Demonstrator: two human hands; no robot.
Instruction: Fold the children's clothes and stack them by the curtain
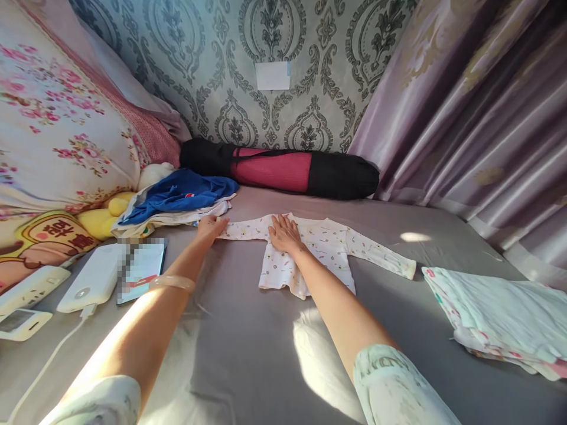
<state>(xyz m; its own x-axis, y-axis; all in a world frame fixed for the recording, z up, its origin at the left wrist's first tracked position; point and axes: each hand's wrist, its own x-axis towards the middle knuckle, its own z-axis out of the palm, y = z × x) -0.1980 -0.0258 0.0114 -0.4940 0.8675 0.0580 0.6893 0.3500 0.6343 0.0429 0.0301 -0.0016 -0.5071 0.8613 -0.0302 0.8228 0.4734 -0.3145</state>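
Note:
A small white long-sleeved shirt (pixel 325 251) with a scattered little print lies spread on the grey bed sheet (pixel 239 330). My left hand (pixel 211 226) is closed on the cuff of its left-side sleeve, which is stretched out straight. My right hand (pixel 284 234) lies flat with fingers spread on the shirt's upper part, near the shoulder and neckline. The other sleeve reaches out to the right, angled slightly downward. The shirt's lower hem is a little wavy, and my right forearm hides part of its body.
Left of the shirt are a pile of clothes (pixel 177 198) with a blue one on top, a phone (pixel 148 260), a white power bank (pixel 91 280) with a cable, and a power strip (pixel 33 289). Folded cloths (pixel 509 319) lie at right. A black-and-red rolled bag (pixel 274 170) lies along the wall.

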